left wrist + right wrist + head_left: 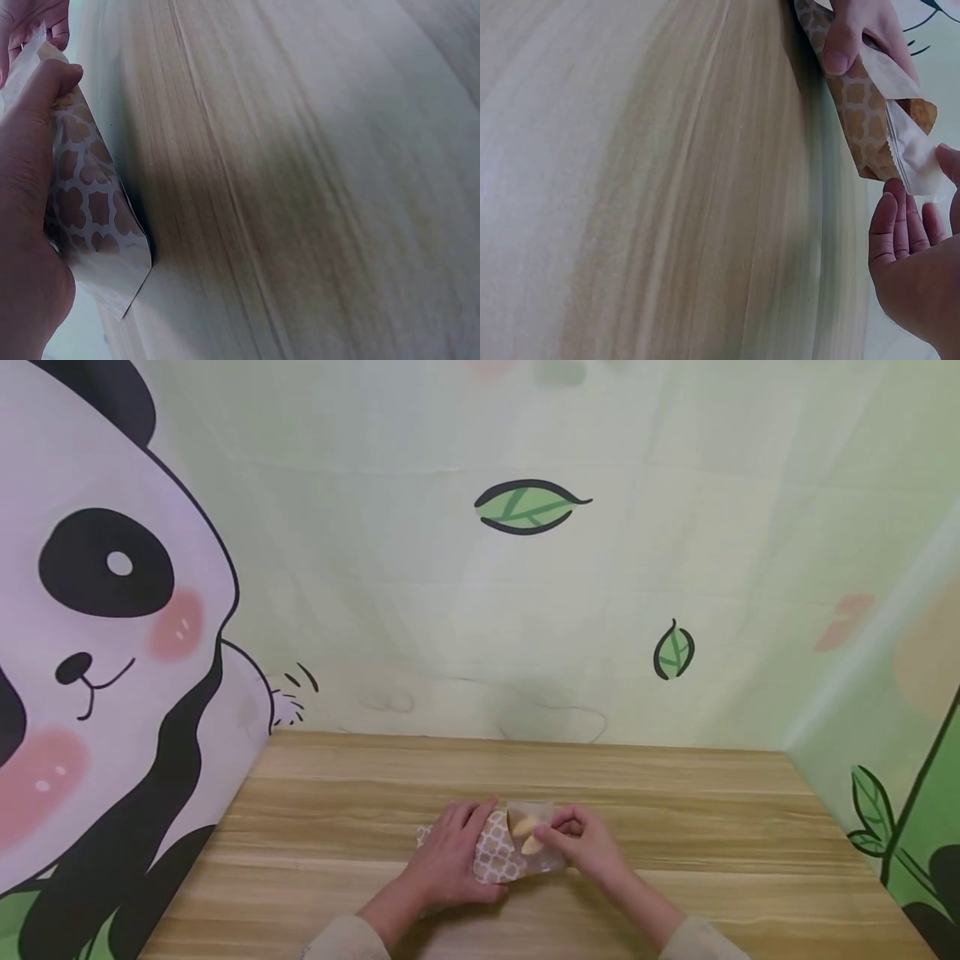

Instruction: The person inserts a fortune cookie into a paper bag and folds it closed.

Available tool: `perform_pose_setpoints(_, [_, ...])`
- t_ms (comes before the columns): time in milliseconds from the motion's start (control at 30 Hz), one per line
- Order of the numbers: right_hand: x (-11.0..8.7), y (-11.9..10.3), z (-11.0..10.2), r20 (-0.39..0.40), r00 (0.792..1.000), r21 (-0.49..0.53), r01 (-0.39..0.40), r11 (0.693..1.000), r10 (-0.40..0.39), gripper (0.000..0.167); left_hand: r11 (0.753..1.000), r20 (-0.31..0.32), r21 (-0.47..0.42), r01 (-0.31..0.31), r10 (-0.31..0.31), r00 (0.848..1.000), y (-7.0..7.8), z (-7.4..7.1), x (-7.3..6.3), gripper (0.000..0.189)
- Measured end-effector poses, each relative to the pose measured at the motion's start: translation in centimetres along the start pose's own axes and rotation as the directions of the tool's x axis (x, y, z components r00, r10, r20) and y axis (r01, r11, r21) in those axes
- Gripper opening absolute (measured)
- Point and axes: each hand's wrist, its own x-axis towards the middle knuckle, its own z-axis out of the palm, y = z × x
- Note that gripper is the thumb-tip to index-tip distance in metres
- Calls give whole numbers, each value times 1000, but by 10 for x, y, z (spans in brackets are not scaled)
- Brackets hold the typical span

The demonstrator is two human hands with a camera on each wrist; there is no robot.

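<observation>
A brown paper bag [497, 853] with a white lattice pattern lies on its side just above the wooden table, its mouth facing right. My left hand [448, 853] grips it from above, with the thumb along the near side. Out of the mouth sticks a pale, partly see-through packet [534, 810] showing tan oval shapes; whether these are printed or inside, I cannot tell. The packet [913, 156] has a serrated edge in the right wrist view. My right hand [588, 846] pinches its outer end between thumb and fingers. The rest of the packet is hidden inside the bag.
The wood-grain table [675, 810] extends around both hands. Behind it hangs a pale green cloth backdrop [420, 568] with a panda drawing [112, 693] at the left and printed leaves.
</observation>
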Motion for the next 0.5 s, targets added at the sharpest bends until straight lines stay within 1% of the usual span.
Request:
perform_pose_setpoints(133, [-1,2,0,32,999,-1,1,1000,-1,42,1000,2,7,-1,1,1000,0,0,-1,121])
perform_pose_setpoints(200, [-1,3,0,51,999,1,-1,1000,0,46,1000,-2,13,-6,6,1000,0,1,-1,121])
perform_pose_setpoints(367, [-3,5,1,72,997,-13,7,1000,-6,43,1000,5,22,-14,14,1000,-1,2,-2,123])
perform_pose_setpoints(500, [-3,5,1,79,997,-24,11,1000,-9,42,1000,27,16,-6,5,1000,-1,2,-2,125])
